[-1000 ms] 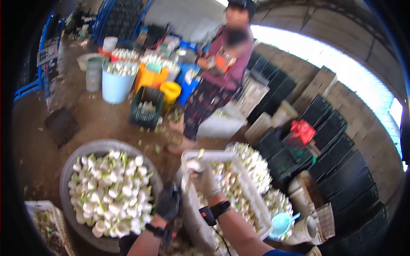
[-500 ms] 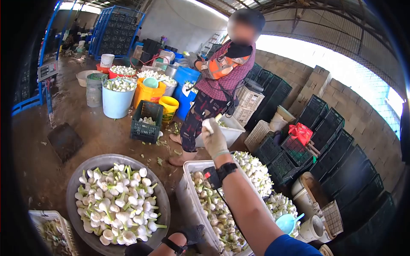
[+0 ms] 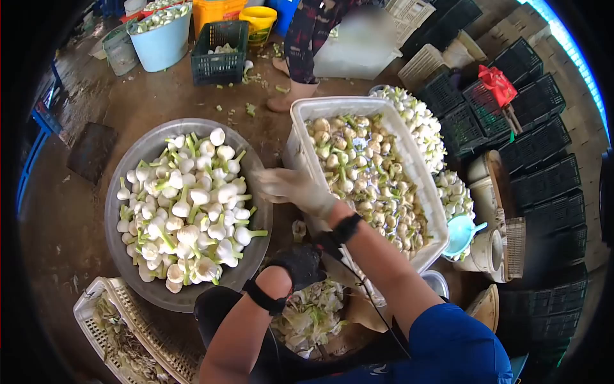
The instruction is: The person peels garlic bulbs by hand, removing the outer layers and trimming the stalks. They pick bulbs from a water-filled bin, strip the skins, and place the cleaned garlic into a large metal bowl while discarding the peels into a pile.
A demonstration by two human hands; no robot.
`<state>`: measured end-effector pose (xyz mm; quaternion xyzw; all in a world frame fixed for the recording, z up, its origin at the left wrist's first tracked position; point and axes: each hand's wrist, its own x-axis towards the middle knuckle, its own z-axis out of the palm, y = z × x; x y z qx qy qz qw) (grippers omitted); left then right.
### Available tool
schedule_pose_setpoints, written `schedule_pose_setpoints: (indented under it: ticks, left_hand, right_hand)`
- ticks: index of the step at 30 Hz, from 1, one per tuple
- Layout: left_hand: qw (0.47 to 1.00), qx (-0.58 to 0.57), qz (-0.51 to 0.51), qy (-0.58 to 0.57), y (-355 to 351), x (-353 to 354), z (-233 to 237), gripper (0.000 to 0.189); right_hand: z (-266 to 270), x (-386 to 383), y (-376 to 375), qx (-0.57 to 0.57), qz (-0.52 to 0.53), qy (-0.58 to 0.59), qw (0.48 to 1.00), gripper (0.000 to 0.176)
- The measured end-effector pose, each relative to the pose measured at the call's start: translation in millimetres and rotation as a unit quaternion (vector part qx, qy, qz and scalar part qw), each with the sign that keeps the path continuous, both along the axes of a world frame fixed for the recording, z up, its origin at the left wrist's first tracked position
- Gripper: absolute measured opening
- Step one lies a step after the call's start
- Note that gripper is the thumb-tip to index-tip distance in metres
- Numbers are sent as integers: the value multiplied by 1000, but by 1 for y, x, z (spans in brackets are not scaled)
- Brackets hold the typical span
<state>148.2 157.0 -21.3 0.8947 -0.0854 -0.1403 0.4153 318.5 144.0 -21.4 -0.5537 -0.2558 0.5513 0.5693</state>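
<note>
My right hand (image 3: pixel 297 191), in a pale glove, reaches over the gap between a grey metal basin (image 3: pixel 121 269) and a white plastic tub (image 3: pixel 300 118). Its fingers stretch toward the basin's rim, somewhat blurred, with no bulb visible in them. Trimmed garlic bulbs (image 3: pixel 188 205) with short green stems fill the basin. Browner, untrimmed garlic (image 3: pixel 358 185) lies in the tub. Low in front of me, my left hand (image 3: pixel 299 265), in a dark glove, is curled, and what it grips is hidden. One pale garlic bulb (image 3: pixel 299 230) shows just above it.
Leaf scraps (image 3: pixel 313 313) lie below my left hand. A white crate (image 3: pixel 121 326) stands at lower left. Beyond the tub, a co-worker's legs (image 3: pixel 304 57) stand near a dark crate (image 3: pixel 219 54). More garlic (image 3: pixel 416 121) and a turquoise scoop (image 3: pixel 460 235) are at right.
My view has tilted down. My right hand has come down and left from a raised position, where it held a garlic bulb, to beside the basin. My left hand shows more fully.
</note>
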Motion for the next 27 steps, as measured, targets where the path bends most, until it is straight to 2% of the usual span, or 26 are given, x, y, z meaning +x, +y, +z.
schedule_pose_setpoints:
  ticks: [2,3,5,7,8,9,11,12,13,14,15,17,18,19,21,23,24,25,27]
  left_hand:
    - [997,58,43,31,-1,-2,1,51]
    - [997,58,44,34,-1,-1,-2,51]
    - [997,53,57,9,-3,-2,-7,51]
    - [995,75,24,60,-1,6,7,57]
    - [990,98,-7,105,-1,10,14,63]
    - [989,100,-8,110,-2,11,17,63]
    - [991,77,0,111,-2,14,20,61]
    - [990,79,3,116,-4,16,20,61]
    - [991,73,9,109,-7,17,19,61]
    - [993,67,15,101,-10,18,18,61]
    - [992,68,18,105,-12,18,15,61]
    - [997,30,60,41,-16,20,11,51]
    - [997,30,59,41,-16,22,14,51]
    - [996,30,66,47,-15,25,19,55]
    - [996,29,68,47,-21,32,26,58]
    - [977,-27,206,-38,-36,35,31,56]
    - [959,-25,232,-161,-48,40,15,53]
    - [962,-26,221,-159,-61,44,9,53]
    - [911,-320,231,-124,-88,50,6,49]
  right_hand:
    - [2,27,-52,-78,-24,-69,994,40]
    - [-11,47,-77,-58,-74,-76,993,31]
    - [-22,79,-105,-84,-299,-55,949,24]
    - [-57,129,-128,-119,-350,-240,898,21]
    - [-54,138,-127,-152,-358,-249,887,22]
    - [-53,146,-126,-288,-272,-376,838,32]
    - [-69,152,-113,-457,-102,-477,744,44]
    - [-92,152,-111,-454,-99,-474,748,44]
    - [-123,154,-110,-466,-96,-500,724,47]
    - [-130,146,-107,-478,-94,-525,698,50]
    - [-132,142,-111,-475,-91,-524,701,50]
    - [-119,128,-125,-394,-161,-506,751,47]
    - [-100,115,-131,-371,-226,-397,809,42]
    - [-83,104,-140,-371,-228,-398,807,42]
    - [-46,84,-162,-200,-251,-359,877,40]
    - [3,57,-186,-150,-203,-345,904,46]
    - [36,36,-194,-146,-184,-325,916,50]
    - [54,22,-204,-171,-166,-360,902,52]
    - [87,-13,-215,-183,-163,-427,870,54]
